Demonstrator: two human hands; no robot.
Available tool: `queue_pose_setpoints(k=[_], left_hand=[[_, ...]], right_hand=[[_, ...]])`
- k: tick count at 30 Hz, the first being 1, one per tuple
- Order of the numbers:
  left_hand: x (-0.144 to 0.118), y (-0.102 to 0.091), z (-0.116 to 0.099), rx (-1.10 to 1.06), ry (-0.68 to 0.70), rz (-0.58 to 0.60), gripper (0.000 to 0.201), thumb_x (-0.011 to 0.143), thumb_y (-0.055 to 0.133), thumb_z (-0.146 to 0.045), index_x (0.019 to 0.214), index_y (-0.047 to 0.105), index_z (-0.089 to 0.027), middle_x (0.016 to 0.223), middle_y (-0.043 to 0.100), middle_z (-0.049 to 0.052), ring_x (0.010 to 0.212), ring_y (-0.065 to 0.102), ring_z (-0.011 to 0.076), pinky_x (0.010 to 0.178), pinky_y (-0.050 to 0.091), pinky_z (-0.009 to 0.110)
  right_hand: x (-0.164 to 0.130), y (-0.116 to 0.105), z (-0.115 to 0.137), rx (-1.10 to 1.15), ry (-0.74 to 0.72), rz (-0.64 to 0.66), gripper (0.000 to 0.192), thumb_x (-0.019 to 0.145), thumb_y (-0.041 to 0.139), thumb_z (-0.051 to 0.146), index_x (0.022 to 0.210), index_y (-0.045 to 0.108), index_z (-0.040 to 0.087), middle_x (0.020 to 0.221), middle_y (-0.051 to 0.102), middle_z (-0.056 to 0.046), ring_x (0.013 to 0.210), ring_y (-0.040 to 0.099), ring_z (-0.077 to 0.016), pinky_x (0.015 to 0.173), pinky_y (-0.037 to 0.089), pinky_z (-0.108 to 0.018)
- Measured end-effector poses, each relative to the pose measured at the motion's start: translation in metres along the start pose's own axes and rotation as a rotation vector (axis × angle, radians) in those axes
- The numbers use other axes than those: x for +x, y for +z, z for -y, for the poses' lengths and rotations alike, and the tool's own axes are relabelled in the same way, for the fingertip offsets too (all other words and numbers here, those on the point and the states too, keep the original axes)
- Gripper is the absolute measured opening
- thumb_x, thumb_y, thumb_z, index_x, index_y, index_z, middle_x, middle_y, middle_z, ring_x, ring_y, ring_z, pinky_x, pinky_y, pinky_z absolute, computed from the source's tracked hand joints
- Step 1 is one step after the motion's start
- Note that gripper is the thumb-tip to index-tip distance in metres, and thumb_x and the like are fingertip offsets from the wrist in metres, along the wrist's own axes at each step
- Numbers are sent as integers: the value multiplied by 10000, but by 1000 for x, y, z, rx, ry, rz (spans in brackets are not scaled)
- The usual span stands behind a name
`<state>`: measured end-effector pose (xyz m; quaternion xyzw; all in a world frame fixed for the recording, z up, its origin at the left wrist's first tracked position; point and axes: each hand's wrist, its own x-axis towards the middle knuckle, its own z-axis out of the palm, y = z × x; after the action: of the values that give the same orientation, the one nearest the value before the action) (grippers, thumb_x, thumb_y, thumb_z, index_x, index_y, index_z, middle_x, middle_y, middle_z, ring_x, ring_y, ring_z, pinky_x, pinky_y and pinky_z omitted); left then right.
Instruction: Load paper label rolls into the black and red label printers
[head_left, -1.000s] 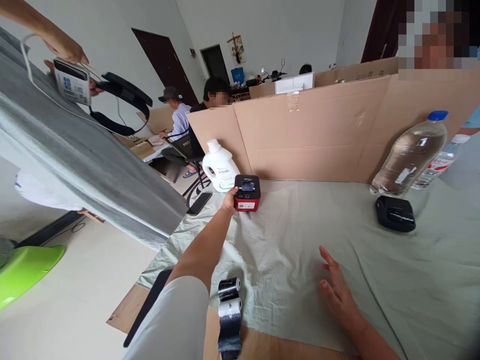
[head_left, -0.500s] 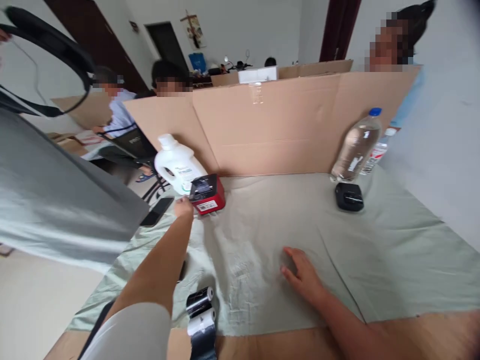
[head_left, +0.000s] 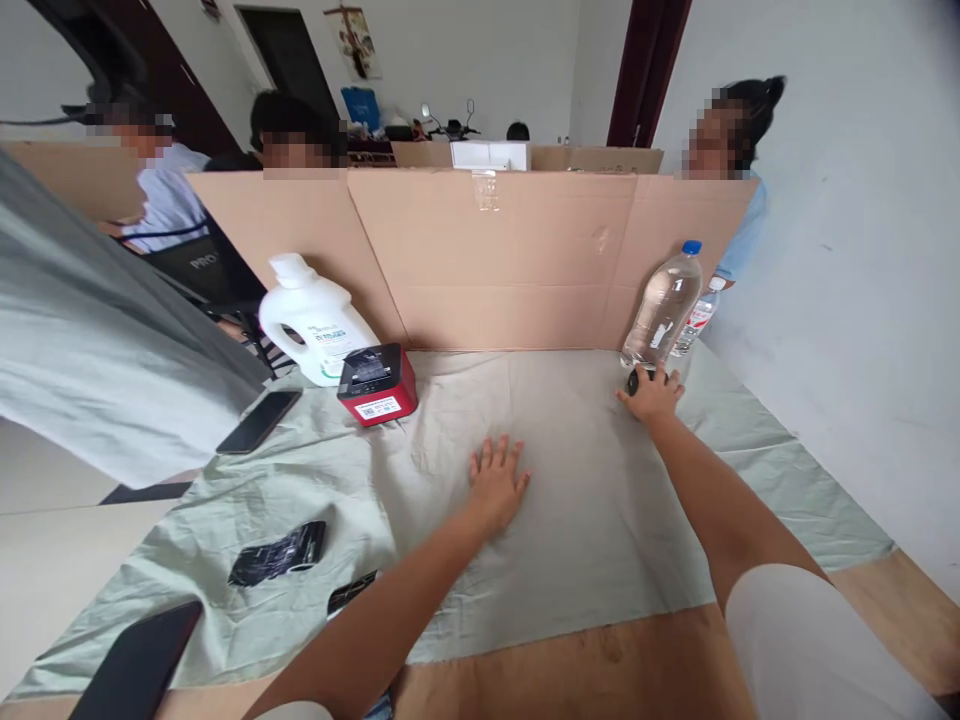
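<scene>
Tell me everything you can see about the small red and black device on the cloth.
The red and black device is a small box, seemingly plastic: red body, black top, and a white label with dark print on its front. It sits flat on the pale green cloth at the far left, in front of the white jug and near the cardboard wall. Neither of the hands touches it.
</scene>
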<state>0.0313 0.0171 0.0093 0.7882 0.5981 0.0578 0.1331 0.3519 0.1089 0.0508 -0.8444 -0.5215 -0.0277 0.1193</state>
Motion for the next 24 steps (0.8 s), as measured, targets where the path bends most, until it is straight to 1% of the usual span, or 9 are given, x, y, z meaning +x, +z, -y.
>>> queue_pose_setpoints(k=[2,5,8,11,15,17,19,21,24], left_hand=[[-8,13,-5,49,70,18,593,970,321,-488,1514,321,-252,1620,202,60,1497,77,349,1173,73,600],[-15,20,0,71,124,9,613,973,291,-511,1527,292,-248,1619,203,60,1498,71,345,1177,57,598],[-19,19,4,66,148,5,603,980,277,-499,1527,292,-245,1621,198,51,1498,81,337,1185,61,582],[-22,17,4,62,153,11,600,983,272,-481,1530,284,-236,1624,184,51,1499,71,337,1186,48,581],[-34,18,-2,50,147,45,633,965,325,-493,1537,265,-229,1628,154,75,1491,13,393,1153,-6,651],[-44,18,-6,32,156,83,673,940,379,-524,1536,268,-230,1629,128,89,1480,-26,430,1127,-36,690],[-56,16,-10,3,171,134,735,892,469,-555,1527,298,-226,1629,114,106,1467,-52,465,1104,-52,720],[-68,12,-14,-59,202,190,780,830,562,-568,1500,363,-221,1623,148,121,1460,-37,485,1099,-25,733],[-83,4,-21,-268,223,165,611,889,499,-499,1435,456,-226,1567,328,117,1472,159,403,1154,118,654]], right_hand=[[6,6,-16,5,96,111,825,792,589,581,1507,292,296,1609,121,-158,1354,305,-470,1002,327,-615],[-8,19,-34,25,65,115,811,821,529,553,1530,209,324,1616,97,-140,1271,417,-425,961,392,-554],[-30,24,-50,20,-13,69,769,827,504,539,1518,253,314,1596,158,-146,1247,438,-413,962,389,-544],[-54,20,-70,9,-58,52,754,828,506,530,1509,281,295,1578,185,-159,1276,429,-404,979,385,-525],[-92,10,-99,25,-65,6,748,812,532,506,1489,327,265,1558,216,-163,1323,403,-392,1010,379,-527],[-114,4,-104,82,-61,-22,736,804,537,505,1469,368,241,1537,254,-172,1333,394,-394,1021,378,-548],[-139,-3,-98,175,-98,-50,726,807,532,524,1452,398,220,1505,300,-182,1336,393,-394,1037,375,-565],[-165,-11,-78,276,-197,-73,721,820,522,550,1451,399,224,1486,326,-175,1343,390,-381,1059,368,-564],[-205,-19,-32,376,-359,-57,695,856,510,554,1467,365,259,1510,306,-151,1354,385,-354,1067,378,-556]])
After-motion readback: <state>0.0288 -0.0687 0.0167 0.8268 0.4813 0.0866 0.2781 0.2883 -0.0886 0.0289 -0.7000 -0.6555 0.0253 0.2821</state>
